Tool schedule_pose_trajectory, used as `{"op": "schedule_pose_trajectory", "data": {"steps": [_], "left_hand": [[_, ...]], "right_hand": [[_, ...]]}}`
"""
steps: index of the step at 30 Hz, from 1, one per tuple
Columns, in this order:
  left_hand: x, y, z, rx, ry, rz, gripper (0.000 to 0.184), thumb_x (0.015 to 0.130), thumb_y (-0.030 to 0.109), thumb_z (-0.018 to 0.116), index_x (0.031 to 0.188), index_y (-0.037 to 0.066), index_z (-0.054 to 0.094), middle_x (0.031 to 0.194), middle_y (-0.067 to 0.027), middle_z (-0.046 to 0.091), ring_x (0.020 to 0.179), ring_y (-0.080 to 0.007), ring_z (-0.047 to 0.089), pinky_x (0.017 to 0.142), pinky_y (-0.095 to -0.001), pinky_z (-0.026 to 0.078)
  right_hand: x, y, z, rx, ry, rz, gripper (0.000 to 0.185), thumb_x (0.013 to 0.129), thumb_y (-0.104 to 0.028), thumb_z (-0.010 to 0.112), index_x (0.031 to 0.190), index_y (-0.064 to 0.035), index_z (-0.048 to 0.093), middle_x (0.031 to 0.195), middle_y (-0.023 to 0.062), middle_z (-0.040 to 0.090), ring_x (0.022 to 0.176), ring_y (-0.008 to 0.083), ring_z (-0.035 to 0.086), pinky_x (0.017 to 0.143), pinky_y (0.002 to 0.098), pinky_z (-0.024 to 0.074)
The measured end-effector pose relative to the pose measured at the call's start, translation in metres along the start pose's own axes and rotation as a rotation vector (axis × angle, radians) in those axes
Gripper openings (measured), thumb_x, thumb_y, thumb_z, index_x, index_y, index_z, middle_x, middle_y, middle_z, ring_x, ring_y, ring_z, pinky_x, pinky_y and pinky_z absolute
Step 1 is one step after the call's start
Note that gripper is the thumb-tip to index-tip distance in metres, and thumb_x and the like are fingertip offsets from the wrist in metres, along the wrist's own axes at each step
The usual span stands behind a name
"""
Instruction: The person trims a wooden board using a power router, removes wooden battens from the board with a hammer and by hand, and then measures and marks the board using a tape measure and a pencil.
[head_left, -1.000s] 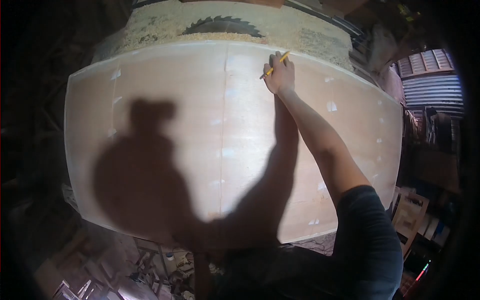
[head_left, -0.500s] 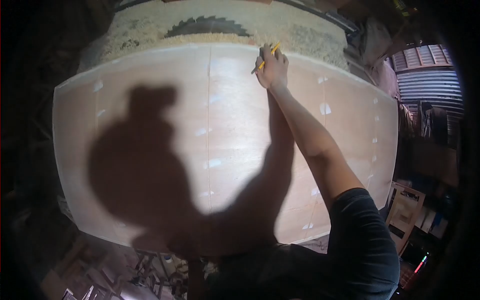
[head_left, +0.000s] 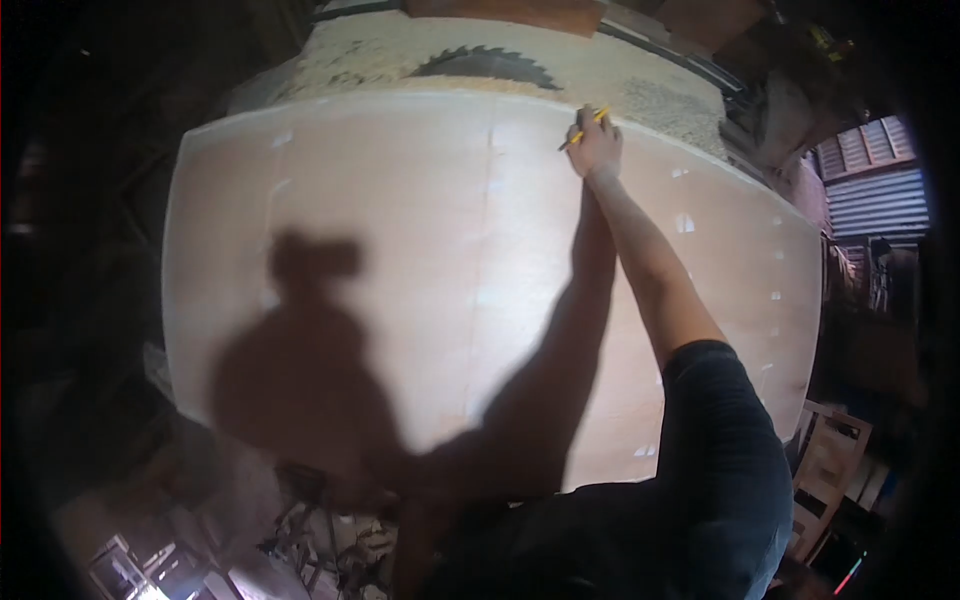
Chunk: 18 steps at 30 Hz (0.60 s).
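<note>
My right hand (head_left: 598,152) reaches out to the far edge of a large, pale plywood panel (head_left: 390,170). Its fingers are closed around a yellow pencil (head_left: 601,114), which lies slanted across the hand with a dark end pointing down to the left. Whether the fingers touch the panel's edge I cannot tell. A thin line and several whitish patches run across the panel's face. The shadow of my head and arm falls over its left and middle parts. My left hand is out of view.
Beyond the far edge, a toothed circular saw blade (head_left: 488,66) shows against a sawdust-covered surface (head_left: 650,88). Wooden frames (head_left: 832,465) stand at the lower right. Clutter lies at the bottom left, and corrugated metal sheeting (head_left: 876,200) is at the right.
The view has shifted, so the panel, saw blade and hand appear farther right and slightly lower. My right hand stays near the far edge, still holding the pencil.
</note>
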<state>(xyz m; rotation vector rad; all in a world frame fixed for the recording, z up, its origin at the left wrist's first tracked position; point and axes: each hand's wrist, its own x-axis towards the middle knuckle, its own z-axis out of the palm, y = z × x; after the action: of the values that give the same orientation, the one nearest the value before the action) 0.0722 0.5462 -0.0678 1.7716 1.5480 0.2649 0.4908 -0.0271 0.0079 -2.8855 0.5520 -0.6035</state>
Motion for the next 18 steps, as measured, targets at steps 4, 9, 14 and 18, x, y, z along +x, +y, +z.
{"op": "schedule_pose_trajectory", "data": {"steps": [4, 9, 14, 18], "left_hand": [[0.004, -0.008, -0.008, -0.019, -0.036, -0.029, 0.103, 0.087, 0.075, 0.051, 0.125, -0.02, 0.055, 0.127, -0.0311, 0.061, 0.115, -0.0364, 0.062, 0.102, -0.042, 0.049], [-0.01, 0.021, -0.018, 0.04, -0.069, -0.182, 0.1, 0.09, 0.072, 0.05, 0.124, -0.021, 0.054, 0.125, -0.0321, 0.062, 0.114, -0.0374, 0.062, 0.102, -0.0413, 0.049], [-0.039, 0.062, -0.035, -0.049, -0.171, -0.242, 0.112, 0.085, 0.076, 0.052, 0.129, -0.027, 0.045, 0.133, -0.0385, 0.053, 0.12, -0.0419, 0.058, 0.106, -0.0421, 0.045], [-0.034, 0.058, -0.036, -0.027, -0.155, -0.259, 0.114, 0.085, 0.075, 0.053, 0.132, -0.027, 0.04, 0.135, -0.0376, 0.052, 0.123, -0.0417, 0.056, 0.107, -0.0425, 0.044]], "right_hand": [[-0.087, -0.031, -0.033, 0.013, -0.04, 0.009, 0.056, 0.093, -0.029, 0.052, 0.14, 0.0, 0.043, 0.134, 0.0197, 0.058, 0.132, 0.0421, 0.044, 0.111, 0.0542, 0.0315], [-0.272, -0.083, -0.118, 0.164, -0.166, -0.106, 0.062, 0.09, -0.024, 0.058, 0.142, 0.0047, 0.04, 0.13, 0.0196, 0.06, 0.128, 0.0469, 0.044, 0.111, 0.0559, 0.0304], [-0.449, -0.114, -0.164, 0.115, -0.286, 0.0, 0.053, 0.091, -0.028, 0.059, 0.136, -0.0004, 0.048, 0.152, 0.0209, 0.04, 0.14, 0.0462, 0.031, 0.115, 0.0613, 0.0219], [-0.463, -0.121, -0.173, 0.149, -0.305, 0.022, 0.046, 0.091, -0.029, 0.059, 0.129, -0.0034, 0.051, 0.152, 0.0206, 0.04, 0.141, 0.0454, 0.031, 0.116, 0.0611, 0.02]]}}
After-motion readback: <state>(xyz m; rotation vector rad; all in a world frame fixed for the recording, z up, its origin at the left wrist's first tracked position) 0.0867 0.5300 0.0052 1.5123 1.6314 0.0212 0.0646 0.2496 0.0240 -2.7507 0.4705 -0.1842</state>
